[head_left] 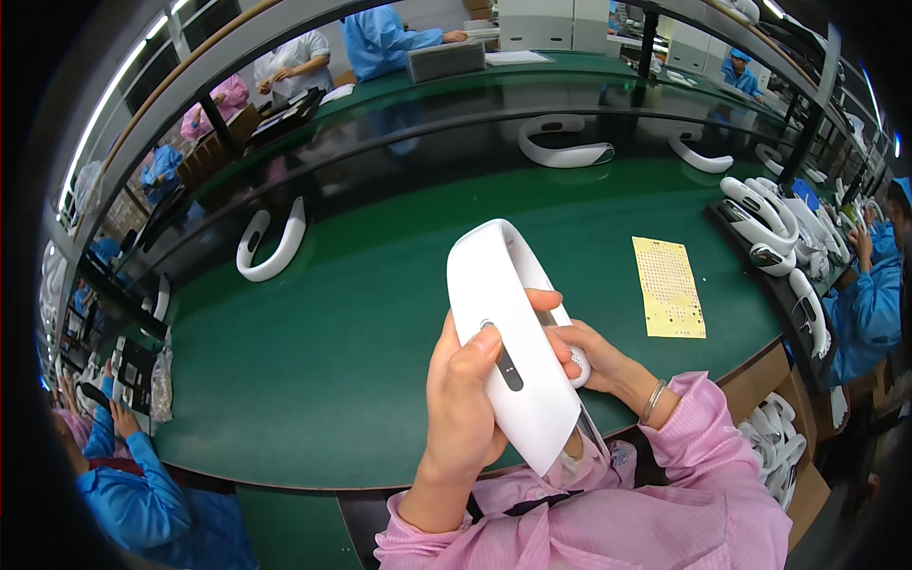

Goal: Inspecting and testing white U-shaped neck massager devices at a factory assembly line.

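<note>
Above the near side of the green table, I hold a white, U-shaped neckband device (518, 309) tilted in both hands. Its broad, smooth outer face is turned up and carries a dark grey oval panel (511, 370). My left hand (456, 404) is closed round the left edge, its thumb pressing at the top of that panel. My right hand (594, 356) grips the device's other arm, close to a rounded end with small holes; some of its fingers are hidden behind the band. A yellow sheet (668, 285) covered in small dots lies flat on the table to the right.
More white neckbands (275, 245) lie along the table's far side. At right, a black tray (760, 271) is heaped with several, and a cardboard box (807, 465) on the near right contains others. Co-workers in blue sit at left (142, 484) and right (869, 304).
</note>
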A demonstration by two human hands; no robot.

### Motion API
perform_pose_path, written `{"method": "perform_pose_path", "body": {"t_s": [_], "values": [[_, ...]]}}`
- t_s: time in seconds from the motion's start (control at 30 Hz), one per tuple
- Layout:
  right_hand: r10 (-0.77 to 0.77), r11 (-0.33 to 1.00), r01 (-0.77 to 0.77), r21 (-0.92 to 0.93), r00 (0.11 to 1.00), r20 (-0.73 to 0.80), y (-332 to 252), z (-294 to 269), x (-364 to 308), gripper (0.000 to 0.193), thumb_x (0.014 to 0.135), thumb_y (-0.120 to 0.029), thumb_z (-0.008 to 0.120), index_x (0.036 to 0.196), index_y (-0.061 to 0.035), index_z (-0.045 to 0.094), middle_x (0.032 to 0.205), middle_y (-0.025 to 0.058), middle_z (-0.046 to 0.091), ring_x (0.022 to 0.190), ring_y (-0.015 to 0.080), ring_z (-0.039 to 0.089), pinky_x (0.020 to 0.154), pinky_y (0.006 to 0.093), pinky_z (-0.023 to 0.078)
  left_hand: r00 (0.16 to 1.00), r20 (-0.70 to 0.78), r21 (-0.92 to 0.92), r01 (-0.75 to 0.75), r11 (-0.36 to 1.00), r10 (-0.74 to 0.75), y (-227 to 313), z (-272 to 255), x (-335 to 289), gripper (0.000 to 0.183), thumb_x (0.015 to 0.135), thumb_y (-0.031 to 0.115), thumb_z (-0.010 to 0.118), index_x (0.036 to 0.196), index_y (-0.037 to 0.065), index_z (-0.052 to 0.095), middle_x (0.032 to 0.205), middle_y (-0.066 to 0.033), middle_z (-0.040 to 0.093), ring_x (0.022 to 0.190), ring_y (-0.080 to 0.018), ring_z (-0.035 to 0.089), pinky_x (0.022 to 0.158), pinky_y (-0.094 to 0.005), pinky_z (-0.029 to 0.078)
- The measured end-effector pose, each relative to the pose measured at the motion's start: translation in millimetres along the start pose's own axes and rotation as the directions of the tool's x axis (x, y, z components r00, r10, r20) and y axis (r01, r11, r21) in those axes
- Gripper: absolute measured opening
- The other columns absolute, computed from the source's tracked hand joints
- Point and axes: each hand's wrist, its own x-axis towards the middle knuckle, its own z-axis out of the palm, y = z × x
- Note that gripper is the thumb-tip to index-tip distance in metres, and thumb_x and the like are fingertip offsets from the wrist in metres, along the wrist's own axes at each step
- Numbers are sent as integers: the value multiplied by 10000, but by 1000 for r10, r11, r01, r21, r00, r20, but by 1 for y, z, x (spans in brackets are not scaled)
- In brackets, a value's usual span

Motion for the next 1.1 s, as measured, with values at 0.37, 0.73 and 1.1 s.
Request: {"method": "perform_pose_path", "body": {"t_s": [0.37, 0.73, 1.1], "values": [[-3, 995, 4, -102, 1000, 11, 7, 16, 4, 417, 859, -265, 569, 1111, 48, 456, 895, 143, 612, 742, 181, 646, 642, 271, 543, 995, -72, 101, 82, 992, -75, 16, 8, -16, 459, 802, 276, 382, 1056, -98, 459, 685, -183, 568, 593, -240, 579, 584, -329, 486], [50, 997, -47, -57, 997, 61, 10, 46, 8, 403, 862, -237, 567, 1118, 48, 441, 894, 123, 585, 739, 166, 629, 636, 263, 548, 997, -46, 100, 64, 993, -60, 35, -9, -31, 487, 795, 304, 423, 1051, -111, 450, 700, -200, 571, 590, -244, 584, 569, -329, 491], [-96, 990, 91, -107, 994, -45, 17, 47, 12, 372, 858, -208, 576, 1113, 29, 447, 902, 110, 589, 767, 162, 617, 661, 268, 523, 997, 39, 116, 58, 992, -63, 34, -20, -36, 606, 802, 345, 485, 1166, -121, 349, 923, -259, 561, 662, -269, 618, 589, -343, 524]]}}
